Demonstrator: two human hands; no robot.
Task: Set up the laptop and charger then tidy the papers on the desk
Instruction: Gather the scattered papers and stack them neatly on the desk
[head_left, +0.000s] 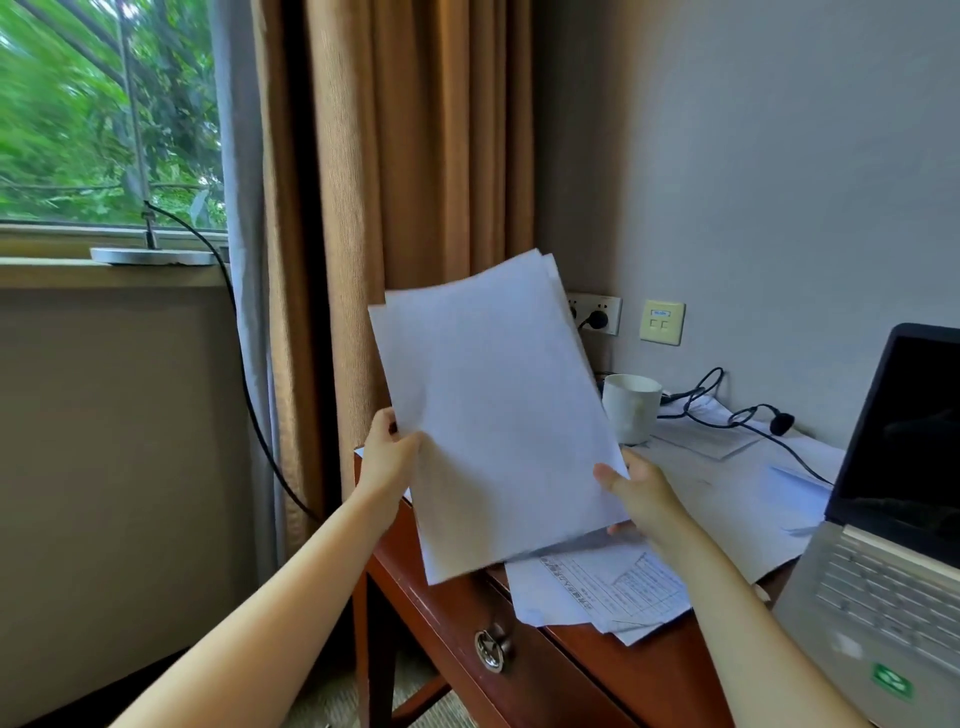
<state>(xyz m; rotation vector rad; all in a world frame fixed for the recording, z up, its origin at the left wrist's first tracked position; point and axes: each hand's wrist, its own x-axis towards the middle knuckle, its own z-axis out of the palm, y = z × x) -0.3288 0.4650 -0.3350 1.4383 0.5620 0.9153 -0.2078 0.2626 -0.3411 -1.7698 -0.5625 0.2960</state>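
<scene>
I hold a stack of white papers (493, 410) upright above the left end of the wooden desk (649, 670). My left hand (387, 457) grips its left edge and my right hand (641, 493) grips its lower right corner. More loose papers (602, 592), some printed with tables, lie on the desk under the stack and towards the back. An open silver laptop (883, 551) with a dark screen stands at the right. A black charger cable (727, 410) runs over the papers from the wall socket (597, 314).
A white mug (631, 408) stands on the desk behind the held papers. A second wall plate (662, 322) is beside the socket. Brown curtains (415, 156) hang left of the desk. A lamp base (150, 255) with a black cord sits on the windowsill.
</scene>
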